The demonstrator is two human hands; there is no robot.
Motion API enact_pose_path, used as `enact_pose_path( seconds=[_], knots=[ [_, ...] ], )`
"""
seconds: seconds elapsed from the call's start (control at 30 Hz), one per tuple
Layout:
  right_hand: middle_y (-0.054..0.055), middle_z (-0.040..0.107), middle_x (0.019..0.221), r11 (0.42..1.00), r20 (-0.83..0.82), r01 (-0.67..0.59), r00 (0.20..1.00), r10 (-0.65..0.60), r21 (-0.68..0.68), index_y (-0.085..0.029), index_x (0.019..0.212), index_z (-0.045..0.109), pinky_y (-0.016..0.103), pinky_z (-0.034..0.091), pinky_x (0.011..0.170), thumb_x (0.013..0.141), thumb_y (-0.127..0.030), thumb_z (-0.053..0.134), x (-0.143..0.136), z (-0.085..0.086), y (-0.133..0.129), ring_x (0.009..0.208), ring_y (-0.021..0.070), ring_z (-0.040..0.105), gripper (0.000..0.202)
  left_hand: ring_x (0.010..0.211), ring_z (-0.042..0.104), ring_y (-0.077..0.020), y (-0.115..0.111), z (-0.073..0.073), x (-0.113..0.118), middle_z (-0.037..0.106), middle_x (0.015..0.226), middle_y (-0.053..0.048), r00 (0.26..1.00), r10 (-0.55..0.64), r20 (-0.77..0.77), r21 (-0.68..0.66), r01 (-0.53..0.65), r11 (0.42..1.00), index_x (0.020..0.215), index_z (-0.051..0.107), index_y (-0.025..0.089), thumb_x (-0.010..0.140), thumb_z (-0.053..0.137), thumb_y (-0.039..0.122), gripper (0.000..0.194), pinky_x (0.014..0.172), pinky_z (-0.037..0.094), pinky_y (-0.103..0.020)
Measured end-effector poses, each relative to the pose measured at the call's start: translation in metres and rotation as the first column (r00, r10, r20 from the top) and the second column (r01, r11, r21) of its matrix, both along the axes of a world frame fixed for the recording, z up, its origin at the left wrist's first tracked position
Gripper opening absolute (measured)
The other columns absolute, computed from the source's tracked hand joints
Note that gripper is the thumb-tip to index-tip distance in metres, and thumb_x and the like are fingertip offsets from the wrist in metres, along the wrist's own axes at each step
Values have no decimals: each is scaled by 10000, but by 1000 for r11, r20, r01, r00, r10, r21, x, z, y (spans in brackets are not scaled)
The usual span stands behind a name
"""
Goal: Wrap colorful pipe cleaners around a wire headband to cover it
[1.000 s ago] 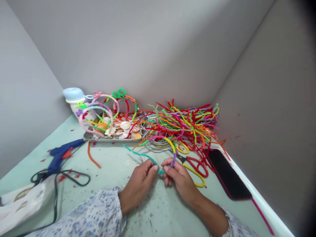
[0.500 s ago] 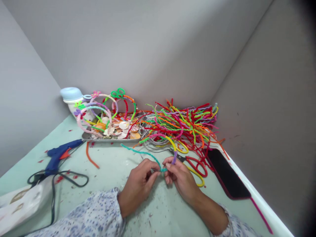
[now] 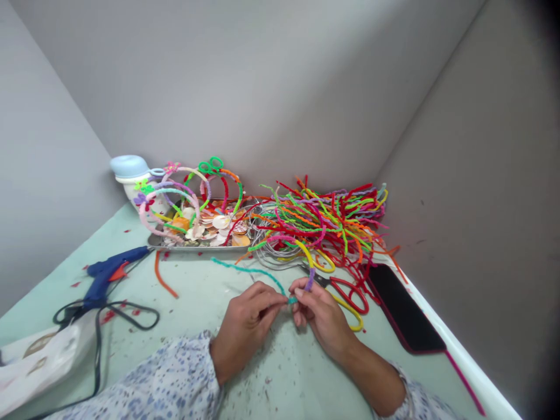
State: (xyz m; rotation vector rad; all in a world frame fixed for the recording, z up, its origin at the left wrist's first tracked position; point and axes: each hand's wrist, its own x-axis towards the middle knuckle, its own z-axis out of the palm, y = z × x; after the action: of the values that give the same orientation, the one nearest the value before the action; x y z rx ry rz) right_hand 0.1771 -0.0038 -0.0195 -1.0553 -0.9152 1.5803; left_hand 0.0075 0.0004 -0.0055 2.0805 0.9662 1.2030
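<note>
Near the front middle of the table, my left hand (image 3: 251, 326) is closed in a pinch where a teal pipe cleaner (image 3: 249, 270) meets a thin band. The pipe cleaner's loose end trails off to the upper left. My right hand (image 3: 326, 324) is closed around the curved headband (image 3: 305, 251), which is covered in pink, yellow and purple fuzzy sections. Teal coils show between my two hands, beside the right fingertips. Fingers hide part of the band. Just beyond my right hand lie scissors with red handles (image 3: 350, 291) and yellow-handled ones (image 3: 324, 262).
A metal tray (image 3: 201, 249) holds shells and finished headbands (image 3: 168, 192), beside a white bottle with a blue lid (image 3: 130, 167). A pipe cleaner heap (image 3: 332, 216) lies behind. A blue glue gun (image 3: 105, 274) with its cord sits left, a phone (image 3: 405, 309) right.
My left fingertips have moved slightly right, to the teal coils, and now pinch more tightly together. The pipe cleaner's loose end has shifted a little left. My right hand stays in place.
</note>
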Motion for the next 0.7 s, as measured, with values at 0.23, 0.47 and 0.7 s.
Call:
enact_pose_path(
  seconds=[0.23, 0.47, 0.7],
  knots=[
    [-42, 577, 557, 1000, 6, -5, 1000, 5, 9, -174, 880, 559, 198, 340, 441, 799, -370, 610, 0, 0, 0, 432, 88, 518, 218, 779, 628, -128, -1, 2, 0, 647, 840, -59, 999, 12, -37, 10, -11, 1000, 948, 708, 187, 863, 556, 126, 184, 683, 502, -208],
    [-31, 588, 577, 1000, 22, 1, 1000, -1, 9, -174, 870, 559, 210, 340, 445, 783, -395, 620, -1, 2, -1, 436, 96, 518, 246, 808, 619, -134, 0, 1, 0, 641, 875, -56, 998, 17, -57, -8, -17, 1000, 961, 691, 197, 886, 525, 148, 188, 711, 497, -220],
    [-30, 591, 596, 1000, 58, 0, 998, -1, 27, -175, 856, 553, 208, 346, 454, 787, -382, 613, -2, 3, -2, 452, 89, 512, 226, 802, 597, -133, -1, 3, 0, 613, 864, -48, 992, 9, -124, -54, -16, 998, 923, 660, 180, 903, 498, 158, 164, 716, 469, -225]
  ],
)
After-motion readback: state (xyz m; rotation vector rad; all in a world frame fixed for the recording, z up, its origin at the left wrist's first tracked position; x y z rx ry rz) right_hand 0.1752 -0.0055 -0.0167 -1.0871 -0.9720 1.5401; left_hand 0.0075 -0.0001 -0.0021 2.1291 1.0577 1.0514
